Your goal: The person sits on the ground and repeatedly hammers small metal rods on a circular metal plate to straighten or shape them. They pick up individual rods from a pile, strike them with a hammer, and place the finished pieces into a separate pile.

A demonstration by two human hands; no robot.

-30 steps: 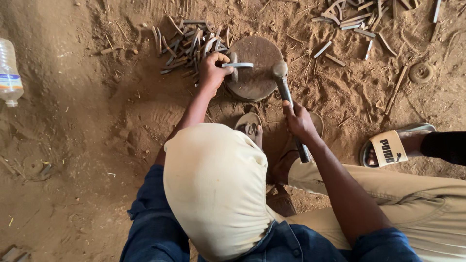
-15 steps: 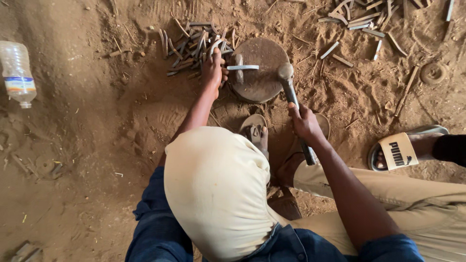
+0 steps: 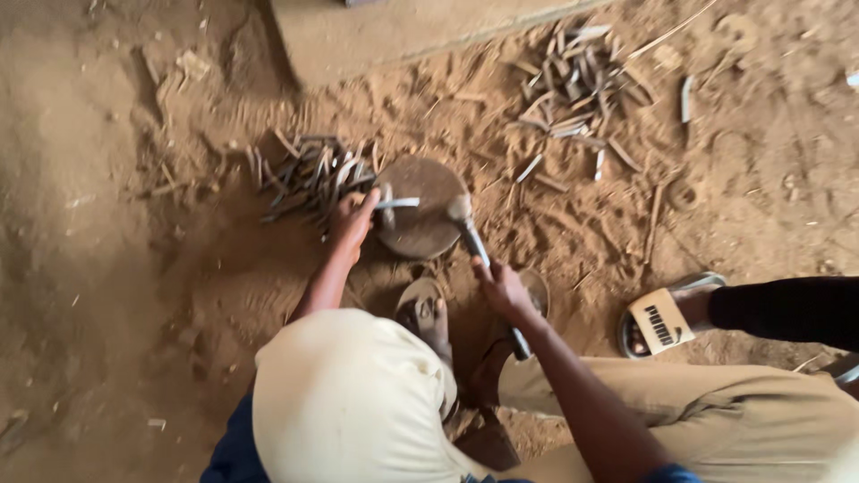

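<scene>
My left hand (image 3: 353,224) pinches a short flat metal strip (image 3: 398,203) and holds it flat across a round, rusty metal disc (image 3: 428,231) set in the sand. My right hand (image 3: 501,288) grips the handle of a hammer (image 3: 474,243). The hammer's head (image 3: 460,209) sits low over the disc's right edge, just right of the strip's end. A heap of similar metal strips (image 3: 309,174) lies right next to my left hand, on its left.
A second heap of metal strips (image 3: 582,80) lies at the back right. My sandalled foot (image 3: 425,313) rests below the disc. Another person's sandalled foot (image 3: 662,320) and dark trouser leg (image 3: 787,313) are at the right. A concrete slab (image 3: 403,31) borders the sand at the top.
The view has shifted, so the disc and heaps sit lower in the frame and the plastic bottle at the left has left it. Both hands keep their grips; the hammer head stays by the disc.
</scene>
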